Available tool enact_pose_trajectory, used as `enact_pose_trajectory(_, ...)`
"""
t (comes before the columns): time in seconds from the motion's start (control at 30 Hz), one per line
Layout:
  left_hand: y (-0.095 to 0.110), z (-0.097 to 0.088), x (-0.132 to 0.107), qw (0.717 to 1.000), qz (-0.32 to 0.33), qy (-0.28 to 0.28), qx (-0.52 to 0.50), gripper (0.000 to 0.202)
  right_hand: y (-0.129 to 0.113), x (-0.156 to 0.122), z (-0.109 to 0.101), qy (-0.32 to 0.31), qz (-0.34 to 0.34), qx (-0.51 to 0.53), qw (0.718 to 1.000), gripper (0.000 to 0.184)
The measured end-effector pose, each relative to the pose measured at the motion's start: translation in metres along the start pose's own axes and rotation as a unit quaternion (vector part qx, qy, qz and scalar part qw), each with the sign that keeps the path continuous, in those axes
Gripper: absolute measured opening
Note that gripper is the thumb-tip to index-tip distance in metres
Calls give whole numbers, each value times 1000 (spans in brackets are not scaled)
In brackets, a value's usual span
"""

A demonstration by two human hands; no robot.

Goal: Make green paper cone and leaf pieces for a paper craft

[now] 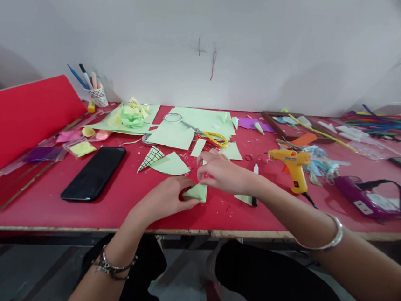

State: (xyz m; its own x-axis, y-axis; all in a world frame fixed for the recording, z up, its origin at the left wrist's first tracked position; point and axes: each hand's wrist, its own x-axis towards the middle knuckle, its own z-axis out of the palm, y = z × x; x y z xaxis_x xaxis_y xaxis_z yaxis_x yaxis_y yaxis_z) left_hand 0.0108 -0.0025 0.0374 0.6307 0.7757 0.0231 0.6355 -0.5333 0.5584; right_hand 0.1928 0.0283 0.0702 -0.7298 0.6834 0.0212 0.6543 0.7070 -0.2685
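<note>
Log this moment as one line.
left hand: holding green paper piece | right hand: close by, contact unclear | nearby: glue gun, phone

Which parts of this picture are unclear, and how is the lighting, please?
Head view: soft light, faint shadows on the pale wall; head view: top right corner dark and blurred; head view: coloured strands at far right look smeared, while the left hand and the green paper at its fingers look fairly clear.
</note>
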Motion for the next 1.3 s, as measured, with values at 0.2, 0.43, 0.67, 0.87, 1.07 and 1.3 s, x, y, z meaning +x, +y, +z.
enact_pose_trajectory(0.2,-8,2,-4,1000,1,-1,11,45,9,1,-5,-51,34,40,997,19)
enact_pose_trajectory(0.43,-6,1,-5,999,-22,0,33,42,3,2,-7,-70,38,31,996,25)
enact_pose_trajectory(0.67,-6,-1,-4,999,-6,0,35,41,-8,1,3,-26,42,-14,999,24)
enact_pose_trajectory(0.87,-1,0,-3,991,2,2,131,31,-6,0,8,-6,7,-59,998,25)
enact_pose_trajectory(1.07,4,4,-1,984,13,-2,179,25,-8,-2,11,-10,18,-68,997,27)
enact_pose_trajectory(1.3,5,4,0,978,8,-8,209,24,-7,0,17,4,13,-73,997,27)
